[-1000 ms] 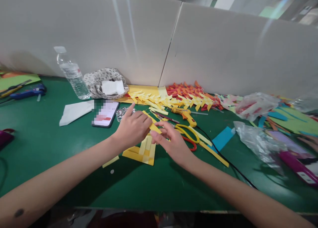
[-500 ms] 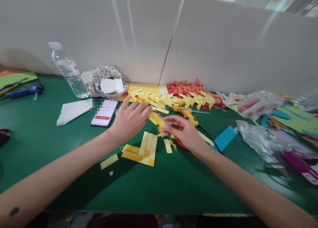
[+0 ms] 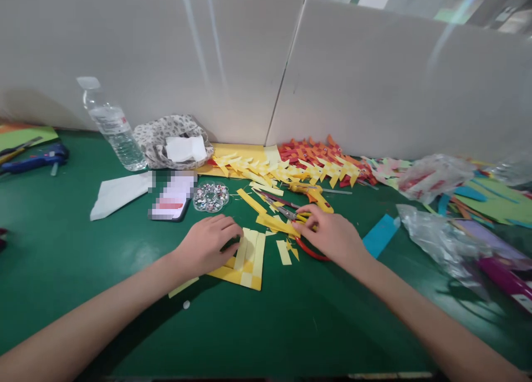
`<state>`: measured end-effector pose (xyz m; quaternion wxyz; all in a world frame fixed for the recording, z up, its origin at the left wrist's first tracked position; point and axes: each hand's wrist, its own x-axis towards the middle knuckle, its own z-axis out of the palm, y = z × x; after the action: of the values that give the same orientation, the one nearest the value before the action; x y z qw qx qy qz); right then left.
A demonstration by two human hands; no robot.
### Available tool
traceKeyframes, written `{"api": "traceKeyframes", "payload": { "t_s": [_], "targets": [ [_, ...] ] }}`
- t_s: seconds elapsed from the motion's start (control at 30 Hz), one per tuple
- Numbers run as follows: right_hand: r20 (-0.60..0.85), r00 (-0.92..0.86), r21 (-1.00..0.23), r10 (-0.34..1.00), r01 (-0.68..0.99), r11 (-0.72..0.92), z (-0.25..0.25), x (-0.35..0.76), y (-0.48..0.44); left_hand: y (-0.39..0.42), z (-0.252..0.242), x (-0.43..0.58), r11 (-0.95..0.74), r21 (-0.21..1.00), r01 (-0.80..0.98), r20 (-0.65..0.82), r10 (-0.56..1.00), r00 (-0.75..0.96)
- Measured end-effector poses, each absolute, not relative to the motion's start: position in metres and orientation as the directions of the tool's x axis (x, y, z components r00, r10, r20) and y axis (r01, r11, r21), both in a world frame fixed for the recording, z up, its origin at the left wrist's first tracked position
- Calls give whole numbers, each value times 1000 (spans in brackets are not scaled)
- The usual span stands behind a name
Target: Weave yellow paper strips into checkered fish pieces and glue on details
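Observation:
My left hand [image 3: 211, 243] is at the left side of a small woven piece of yellow paper strips [image 3: 253, 263], thumb and fingertips curled at its upper edge and hiding part of it. My right hand [image 3: 330, 232] pinches the right end of a yellow paper strip [image 3: 276, 225] between thumb and fingers. Right by these fingertips lies a pair of scissors [image 3: 286, 211] with yellow handles, partly covered by the hand. A red curved handle [image 3: 311, 251] shows below the right hand. Cut paper scraps [image 3: 284, 253] lie between the hands.
A yellow glue gun [image 3: 313, 193] lies behind the right hand. Folded yellow and red paper pieces [image 3: 316, 168] are heaped along the partition. A clear flower-shaped case [image 3: 210, 196], a phone [image 3: 172, 199] and a water bottle [image 3: 114, 127] stand to the left. Plastic bags [image 3: 436, 232] are on the right.
My left hand has come down and toward me onto the woven paper piece, uncovering the flower-shaped case. My right hand has lowered slightly with the yellow strip, and the scissors now show.

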<state>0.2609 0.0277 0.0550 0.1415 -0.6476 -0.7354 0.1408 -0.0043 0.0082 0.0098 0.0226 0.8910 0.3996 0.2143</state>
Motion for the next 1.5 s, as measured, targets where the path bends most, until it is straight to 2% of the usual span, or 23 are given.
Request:
{"api": "traceKeyframes", "payload": {
  "t_s": [0.03, 0.1, 0.23, 0.33, 0.47, 0.57, 0.83, 1.0, 1.2, 1.4, 1.5],
  "targets": [
    [95, -123, -317, 988, 937, 147, 52, 259, 28, 7, 10, -5, -658, 263, 706, 334, 748, 573],
    [143, -167, -304, 976, 931, 204, 49, 253, 26, 4, 11, -6, -627, 360, 691, 271, 779, 565],
    [100, -334, -539, 937, 774, 333, 42, 230, 23, -1, 16, -6, -672, 463, 577, 163, 705, 690],
    [75, -371, -584, 926, 736, 342, 33, 209, 26, -4, 19, -4, -686, 483, 544, 108, 664, 740],
    [30, -350, -477, 936, 818, 321, 30, 194, 33, -3, 22, -3, -650, 503, 569, 68, 686, 724],
    [-19, -332, -452, 943, 844, 288, 34, 191, 35, -2, 22, -4, -641, 516, 568, 64, 690, 721],
    [-18, -375, -493, 927, 810, 318, 46, 189, 23, -3, 20, -4, -573, 532, 624, 3, 738, 675],
    [-29, -454, -634, 891, 697, 335, 51, 184, 10, -2, 23, -4, -520, 547, 657, -49, 763, 645],
    [-5, -569, -743, 823, 553, 378, 52, 183, -11, -2, 24, -6, -535, 598, 597, 6, 748, 664],
    [2, -621, -780, 784, 489, 390, 45, 187, -21, -3, 21, -9, -654, 534, 536, 108, 681, 724],
    [33, -624, -784, 781, 469, 407, 41, 189, -21, -3, 17, -10, -710, 459, 534, 145, 653, 743]
  ]
}}
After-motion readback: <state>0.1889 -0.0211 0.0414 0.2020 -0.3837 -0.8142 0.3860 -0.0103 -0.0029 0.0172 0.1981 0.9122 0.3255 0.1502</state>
